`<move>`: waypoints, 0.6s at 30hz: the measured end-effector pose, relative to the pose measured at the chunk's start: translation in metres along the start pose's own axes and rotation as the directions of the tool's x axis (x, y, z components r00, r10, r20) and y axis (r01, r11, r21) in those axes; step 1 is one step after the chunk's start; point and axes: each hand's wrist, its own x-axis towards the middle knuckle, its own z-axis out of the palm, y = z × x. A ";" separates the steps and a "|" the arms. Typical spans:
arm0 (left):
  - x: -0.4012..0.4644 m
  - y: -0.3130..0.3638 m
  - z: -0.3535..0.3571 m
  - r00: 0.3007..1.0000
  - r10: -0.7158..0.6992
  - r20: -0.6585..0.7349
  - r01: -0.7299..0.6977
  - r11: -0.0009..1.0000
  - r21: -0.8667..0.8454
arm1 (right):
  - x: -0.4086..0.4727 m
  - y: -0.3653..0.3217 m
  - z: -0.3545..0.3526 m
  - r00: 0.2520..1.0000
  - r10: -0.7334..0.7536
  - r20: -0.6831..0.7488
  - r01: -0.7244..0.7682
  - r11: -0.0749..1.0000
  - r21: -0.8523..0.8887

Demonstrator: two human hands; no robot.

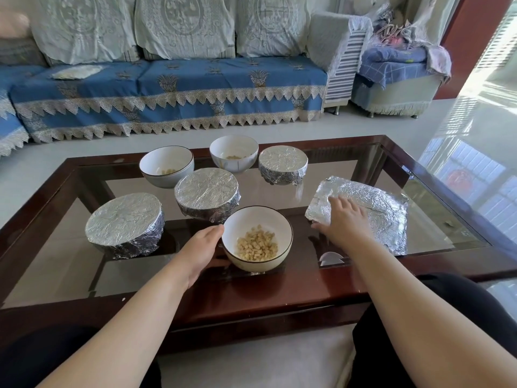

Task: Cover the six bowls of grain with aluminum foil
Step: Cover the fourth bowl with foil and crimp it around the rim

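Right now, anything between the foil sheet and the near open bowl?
Nothing visible. The foil sheet lies flat on the glass, right of the near bowl, with bare tabletop between. The right hand rests on the sheet's near-left edge; the left hand touches the bowl's left side.

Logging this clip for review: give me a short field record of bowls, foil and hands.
covered bowls: three, near left, middle, far right
open bowls: three, near, far left, far middle
foil sheets: flat on glass table
left hand: touching near bowl's side
right hand: fingers spread on foil
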 end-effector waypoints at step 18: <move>0.002 -0.001 0.000 0.997 0.081 0.018 -0.082 0.993 0.079 | -0.018 -0.019 -0.030 0.987 0.084 -0.138 -0.079 0.996 0.042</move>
